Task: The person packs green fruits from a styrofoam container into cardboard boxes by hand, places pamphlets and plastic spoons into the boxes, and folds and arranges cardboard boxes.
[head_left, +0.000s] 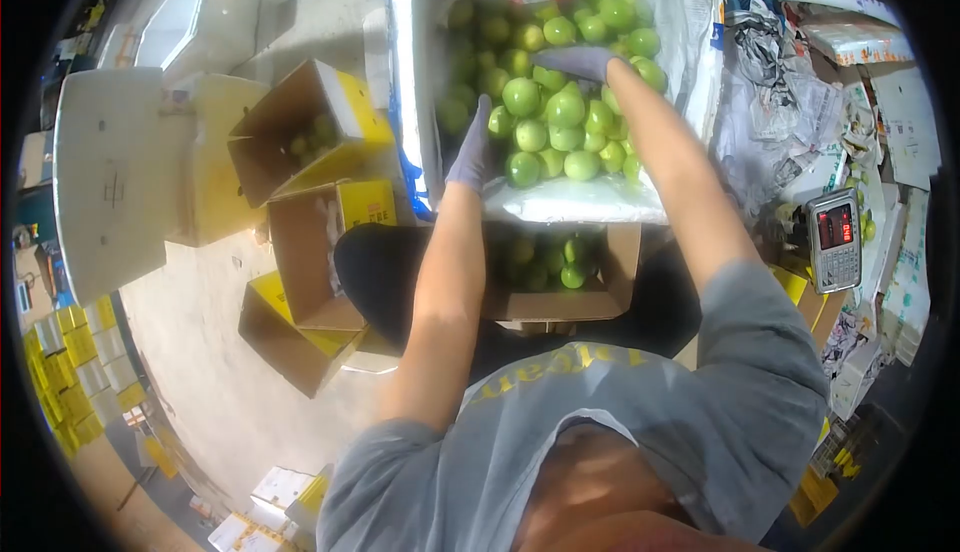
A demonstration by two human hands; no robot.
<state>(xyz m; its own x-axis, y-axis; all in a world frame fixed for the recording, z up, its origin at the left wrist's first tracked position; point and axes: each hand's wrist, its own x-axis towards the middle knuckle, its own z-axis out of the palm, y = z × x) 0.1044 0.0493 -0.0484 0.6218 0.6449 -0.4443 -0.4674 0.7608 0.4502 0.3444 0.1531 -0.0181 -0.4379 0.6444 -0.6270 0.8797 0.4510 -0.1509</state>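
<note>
Round, glossy green fruits (pixel 565 109) fill a large white lined box (pixel 590 209) in front of me. My left hand (pixel 472 150), in a pale purple glove, is inside the box along the left side of the fruits, its fingers stretched forward. Over the middle of the pile lies my right hand (pixel 580 62), gloved alike, its fingers extended to the left and touching the fruits. I see no fruit gripped in either hand. Below the near wall, between my legs, a cardboard box (pixel 560 307) holds more green fruits (pixel 572 276).
Open yellow-and-brown cartons (pixel 300 237) stand to the left, one with fruits inside. A white foam panel (pixel 110 187) rises beyond them. On the right are a scale display (pixel 836 240) with red digits and crumpled paper and plastic (pixel 770 102). Stacked yellow and white boxes (pixel 85 372) sit lower left.
</note>
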